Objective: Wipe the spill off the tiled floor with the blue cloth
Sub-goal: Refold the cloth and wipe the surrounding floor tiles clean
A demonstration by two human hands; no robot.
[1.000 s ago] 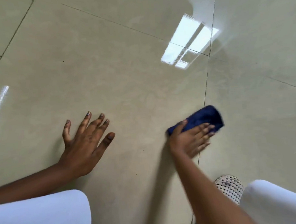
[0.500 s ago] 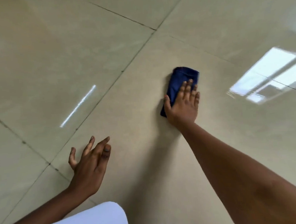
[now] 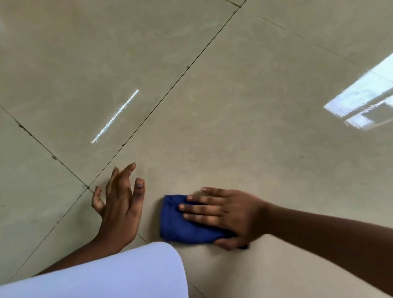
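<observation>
R hand fingers flat, pressing blue cloth on floor; L hand fingers spread, holding nothing.

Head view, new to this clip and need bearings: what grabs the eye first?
The folded dark blue cloth lies low in the middle of the glossy beige tiled floor, with the right hand pressing flat on it. Beside it the left hand props on the tiles, and a bright window reflection glares at right.
</observation>
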